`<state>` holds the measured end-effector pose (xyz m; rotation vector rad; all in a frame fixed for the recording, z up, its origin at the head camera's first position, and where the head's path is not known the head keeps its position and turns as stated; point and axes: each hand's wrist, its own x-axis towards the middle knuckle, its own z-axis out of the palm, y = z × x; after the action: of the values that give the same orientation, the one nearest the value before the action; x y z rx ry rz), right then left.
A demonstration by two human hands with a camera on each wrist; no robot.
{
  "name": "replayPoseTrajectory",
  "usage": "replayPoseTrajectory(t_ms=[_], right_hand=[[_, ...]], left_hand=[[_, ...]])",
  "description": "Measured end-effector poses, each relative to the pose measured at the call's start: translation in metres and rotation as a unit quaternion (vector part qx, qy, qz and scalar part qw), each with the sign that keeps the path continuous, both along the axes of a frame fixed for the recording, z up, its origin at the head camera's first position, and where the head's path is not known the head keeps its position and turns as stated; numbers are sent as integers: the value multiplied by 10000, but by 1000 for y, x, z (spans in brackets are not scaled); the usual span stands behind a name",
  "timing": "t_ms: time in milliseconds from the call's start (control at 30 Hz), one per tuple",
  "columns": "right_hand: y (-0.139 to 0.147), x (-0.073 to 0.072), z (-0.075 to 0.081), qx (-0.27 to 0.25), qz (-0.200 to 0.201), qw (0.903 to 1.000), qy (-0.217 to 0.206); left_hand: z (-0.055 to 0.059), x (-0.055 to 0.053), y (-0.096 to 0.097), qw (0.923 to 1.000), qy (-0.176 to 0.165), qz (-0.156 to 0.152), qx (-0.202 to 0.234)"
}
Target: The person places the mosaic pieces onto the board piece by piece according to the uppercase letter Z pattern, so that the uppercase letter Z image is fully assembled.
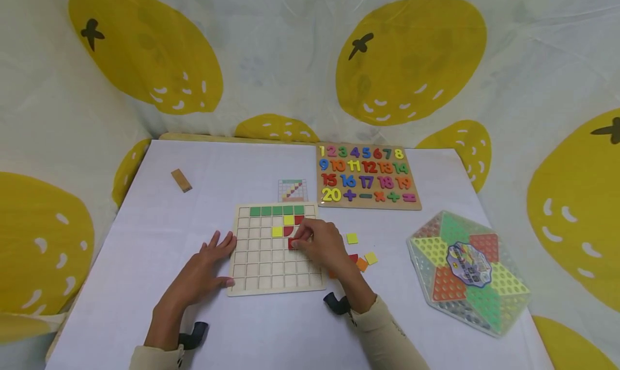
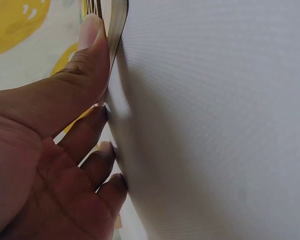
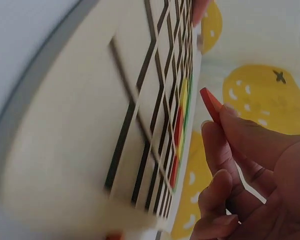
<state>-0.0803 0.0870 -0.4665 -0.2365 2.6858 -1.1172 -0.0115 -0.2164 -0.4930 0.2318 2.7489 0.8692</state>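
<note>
The red tile point(image 1: 291, 243), pinched over the grid board point(image 1: 266, 268) by the right hand point(image 1: 319, 242), is best squared up and lowered flat, the board's left edge being steadied by the spread-fingered left hand point(image 1: 204, 263).

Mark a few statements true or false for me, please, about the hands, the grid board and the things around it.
1. The right hand pinches a red tile. True.
2. Five green tiles lie in the far row of the grid board. True.
3. The left hand rests on the green tiles. False: it touches the grid board's left edge.
4. The number puzzle lies to the left of the grid board. False: it lies beyond it, toward the right.
5. The star-patterned board lies to the right of the grid board. True.
</note>
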Motion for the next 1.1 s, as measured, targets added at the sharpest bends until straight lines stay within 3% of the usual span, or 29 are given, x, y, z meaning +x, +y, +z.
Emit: replayPoseTrajectory(t_ms=[300, 667, 933, 1100], right_hand=[[-32, -7, -13, 361, 224, 9991, 89], [-47, -10, -14, 664, 309, 9973, 97], [-38, -6, -9, 434, 242, 9987, 90], [-17, -5, -2, 312, -46, 9995, -10]], left_hand=[[1, 0, 1, 9999, -91, 51, 37], [3, 0, 0, 9999, -80, 66, -31], [1, 0, 0, 9999, -66, 64, -50], [1, 0, 0, 9999, -38, 48, -89]])
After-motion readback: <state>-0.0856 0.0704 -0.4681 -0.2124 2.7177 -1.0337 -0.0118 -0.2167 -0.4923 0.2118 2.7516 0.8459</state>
